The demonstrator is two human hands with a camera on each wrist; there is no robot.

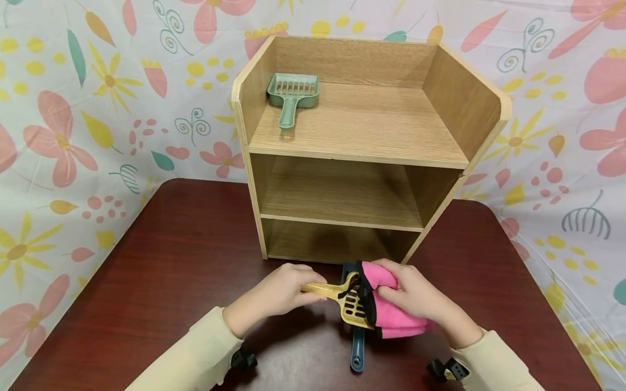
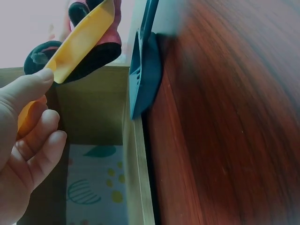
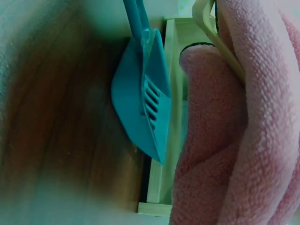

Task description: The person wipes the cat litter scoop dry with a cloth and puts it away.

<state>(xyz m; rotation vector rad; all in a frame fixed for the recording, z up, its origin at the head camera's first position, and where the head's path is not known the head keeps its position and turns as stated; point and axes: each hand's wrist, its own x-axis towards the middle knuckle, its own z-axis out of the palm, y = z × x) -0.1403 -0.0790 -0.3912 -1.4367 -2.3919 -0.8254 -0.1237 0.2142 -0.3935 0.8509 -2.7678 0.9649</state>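
My left hand point(image 1: 281, 290) grips the handle of a yellow slotted litter scoop point(image 1: 353, 309), held above the table. A pink cloth point(image 1: 398, 315) with black edging is folded around the scoop's far end, and my right hand point(image 1: 413, 288) holds it there. In the right wrist view the cloth point(image 3: 211, 126) hides most of the scoop and the fingers. Beneath them a blue litter scoop point(image 1: 358, 350) lies on the table, its handle toward me; its slotted pan point(image 3: 150, 103) shows in the right wrist view, close to the shelf's front edge.
A wooden shelf unit point(image 1: 359, 157) stands at the back of the dark red table point(image 1: 195, 244). On its top board, at the left, sits a green litter scoop point(image 1: 293, 95). Patterned fabric point(image 1: 73, 136) hangs behind and at both sides.
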